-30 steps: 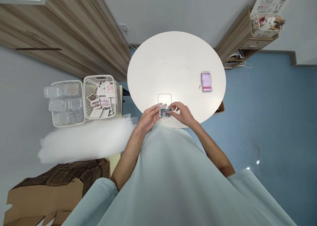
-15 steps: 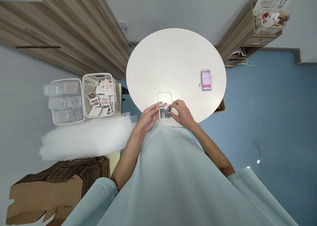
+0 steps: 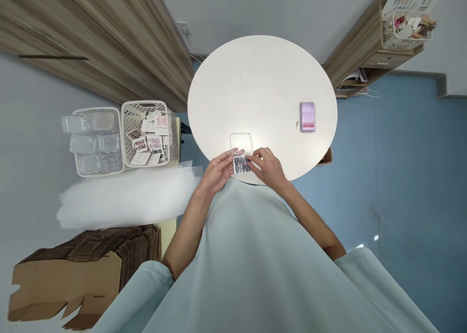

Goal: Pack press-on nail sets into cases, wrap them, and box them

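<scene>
Bracing a clear case [image 3: 236, 173] by its left side, the left hand [image 3: 218, 171] has its fingers reaching along the hinge and its thumb near the base. The case sits at the near part of the white table [image 3: 262, 80], lid [image 3: 241, 142] folded back to the far side; whether the base rests on the tabletop or is slightly raised, I cannot tell. Inside lie dark, nail-shaped pieces [image 3: 241, 166] in two rows. The right hand [image 3: 270, 167] bends over their right end, fingertips at the base — whether they pinch a piece or merely touch is too small to tell.

Good handling here seems to mean a light, steady left grip, keeping the hinge from twisting, with the right fingertips pressing gently so that neighbouring pieces don't shift.

The near table edge runs just beside the case, close to the shirt [image 3: 255, 236], so slipping nearward looks like the main risk. Far of the lid there is ample bare tabletop; the purple item [image 3: 307, 117] lies well apart to the right — left of the table, the basket of cards [image 3: 145, 102] stands beyond the rim.
</scene>
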A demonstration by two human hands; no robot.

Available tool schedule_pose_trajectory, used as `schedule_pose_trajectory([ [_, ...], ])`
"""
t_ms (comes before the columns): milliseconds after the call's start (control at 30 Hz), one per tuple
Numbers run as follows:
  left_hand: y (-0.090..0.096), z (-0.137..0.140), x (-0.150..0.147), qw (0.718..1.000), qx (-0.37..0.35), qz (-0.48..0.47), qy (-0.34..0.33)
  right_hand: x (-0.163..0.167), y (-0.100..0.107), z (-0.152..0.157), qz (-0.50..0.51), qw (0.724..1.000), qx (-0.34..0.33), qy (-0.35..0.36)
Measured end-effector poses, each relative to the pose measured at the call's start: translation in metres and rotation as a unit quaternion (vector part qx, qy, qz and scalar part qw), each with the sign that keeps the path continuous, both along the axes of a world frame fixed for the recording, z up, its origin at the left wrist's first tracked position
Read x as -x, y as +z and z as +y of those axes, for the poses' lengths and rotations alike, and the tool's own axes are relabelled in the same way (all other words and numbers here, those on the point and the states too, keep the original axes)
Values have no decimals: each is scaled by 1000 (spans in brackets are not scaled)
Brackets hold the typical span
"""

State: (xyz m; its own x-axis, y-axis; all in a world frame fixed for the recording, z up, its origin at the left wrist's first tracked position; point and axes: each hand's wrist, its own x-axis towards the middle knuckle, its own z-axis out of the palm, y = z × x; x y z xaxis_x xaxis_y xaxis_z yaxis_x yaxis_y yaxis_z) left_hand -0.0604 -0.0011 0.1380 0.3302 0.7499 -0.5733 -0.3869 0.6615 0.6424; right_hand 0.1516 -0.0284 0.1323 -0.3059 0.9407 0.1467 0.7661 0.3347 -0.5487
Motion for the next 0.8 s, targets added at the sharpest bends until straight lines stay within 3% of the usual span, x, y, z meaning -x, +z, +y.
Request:
schedule_pose_trajectory([
  [200, 0, -2, 10, 1000, -2, -5, 7, 9, 1, 1, 45, 999, -1, 3],
  [300, -1, -5, 16, 1000, 7, -15, 15, 10, 4, 8, 120, 991, 17, -65],
  [400, -1, -9, 21, 999, 14, -31, 13, 11, 5, 23, 185, 967, 80, -154],
  [500, -1, -12, 27, 999, 17, -40, 0, 15, 0, 40, 234, 938, 168, -193],
  [633, -1, -17, 32, 999, 21, -46, -14, 27, -9, 56, 270, 917, 216, -197],
  [800, -4, -21, 39, 999, 27, -40, -12, 39, -8, 60, 266, 923, 217, -173],
])
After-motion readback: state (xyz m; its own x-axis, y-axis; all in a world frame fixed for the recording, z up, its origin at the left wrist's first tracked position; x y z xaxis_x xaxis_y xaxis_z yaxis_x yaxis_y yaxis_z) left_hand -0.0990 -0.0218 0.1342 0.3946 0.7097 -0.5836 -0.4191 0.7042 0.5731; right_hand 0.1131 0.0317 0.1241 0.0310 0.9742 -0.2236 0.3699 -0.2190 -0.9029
